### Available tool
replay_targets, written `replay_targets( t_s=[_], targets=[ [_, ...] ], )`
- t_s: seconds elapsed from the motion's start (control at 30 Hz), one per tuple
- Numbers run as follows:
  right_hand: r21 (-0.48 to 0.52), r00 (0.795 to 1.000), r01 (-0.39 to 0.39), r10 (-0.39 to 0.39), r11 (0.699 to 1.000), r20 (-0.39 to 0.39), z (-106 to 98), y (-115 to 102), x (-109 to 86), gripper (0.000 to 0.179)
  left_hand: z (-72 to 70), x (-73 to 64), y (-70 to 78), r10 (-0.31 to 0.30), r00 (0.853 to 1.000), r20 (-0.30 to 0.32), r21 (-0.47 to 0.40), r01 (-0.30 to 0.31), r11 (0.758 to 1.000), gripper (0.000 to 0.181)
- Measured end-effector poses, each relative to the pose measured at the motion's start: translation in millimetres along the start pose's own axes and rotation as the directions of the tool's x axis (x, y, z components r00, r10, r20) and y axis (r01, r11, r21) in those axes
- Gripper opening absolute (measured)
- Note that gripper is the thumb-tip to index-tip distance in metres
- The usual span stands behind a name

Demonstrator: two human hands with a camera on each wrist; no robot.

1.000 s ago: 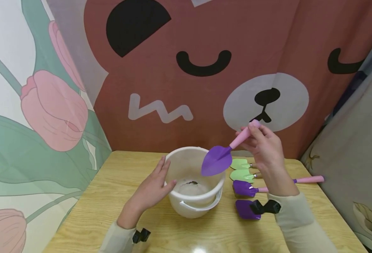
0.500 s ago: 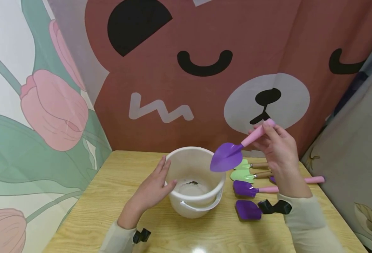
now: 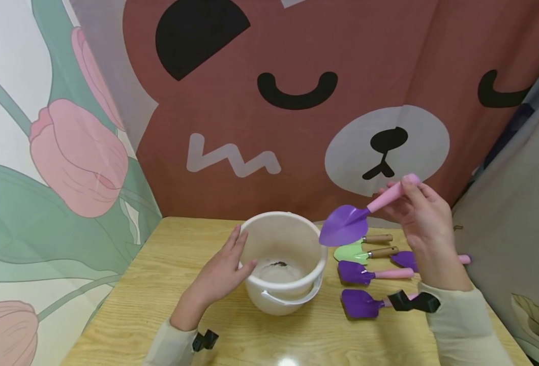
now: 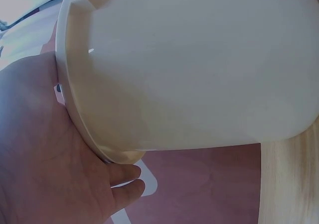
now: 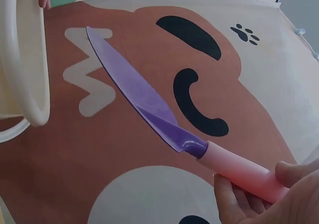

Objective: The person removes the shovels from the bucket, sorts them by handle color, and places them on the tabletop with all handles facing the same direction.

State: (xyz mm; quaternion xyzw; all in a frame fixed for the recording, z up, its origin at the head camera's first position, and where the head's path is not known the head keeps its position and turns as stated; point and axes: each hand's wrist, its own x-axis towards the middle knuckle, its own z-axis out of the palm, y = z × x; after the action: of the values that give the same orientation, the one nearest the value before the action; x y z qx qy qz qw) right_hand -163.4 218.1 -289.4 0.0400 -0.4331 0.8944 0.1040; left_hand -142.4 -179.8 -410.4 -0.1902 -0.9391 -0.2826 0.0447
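My right hand (image 3: 427, 218) holds a purple trowel (image 3: 345, 226) by its pink handle, thumb on top near the handle's end. The pointed blade hangs above the table, tipped down toward the white bucket (image 3: 282, 285) and just right of its rim. In the right wrist view the trowel (image 5: 144, 99) shows side-on, fingers under the handle. My left hand (image 3: 221, 269) rests against the bucket's left rim with fairly straight fingers. In the left wrist view the palm lies along the rim of the bucket (image 4: 199, 74). A small dark mark shows on the bucket's floor.
Right of the bucket lie a green trowel (image 3: 349, 252) with a wooden handle, another partly hidden behind it, and purple shovels (image 3: 354, 272) with pink handles. A purple trowel (image 3: 404, 259) lies partly behind my right wrist. A bear-print curtain (image 3: 297, 152) hangs behind the table (image 3: 196, 239).
My right hand has moved right with the trowel, taking its blade from over the bucket to beside the rim. The left hand and bucket have stayed put.
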Motion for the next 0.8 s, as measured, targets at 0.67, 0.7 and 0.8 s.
replay_targets(
  t_s=[0.67, 0.7, 0.8],
  targets=[
    [-0.035, 0.996, 0.006, -0.009, 0.999, -0.087, -31, -13, -4.1, 0.024, 2.8, 0.7, 0.7, 0.002, 1.0, -0.002, 0.004, -0.002, 1.0, 0.084],
    [-0.032, 0.996, 0.003, -0.006, 0.999, -0.094, -33, -14, -4.5, 0.025, 2.9, 0.7, 0.6, 0.002, 1.0, -0.002, 0.005, -0.002, 1.0, 0.083],
    [-0.027, 0.993, -0.004, 0.001, 1.0, -0.114, -39, -17, -6.0, 0.028, 2.7, 0.5, 0.4, 0.002, 1.0, -0.002, 0.007, -0.002, 1.0, 0.083]
  ],
)
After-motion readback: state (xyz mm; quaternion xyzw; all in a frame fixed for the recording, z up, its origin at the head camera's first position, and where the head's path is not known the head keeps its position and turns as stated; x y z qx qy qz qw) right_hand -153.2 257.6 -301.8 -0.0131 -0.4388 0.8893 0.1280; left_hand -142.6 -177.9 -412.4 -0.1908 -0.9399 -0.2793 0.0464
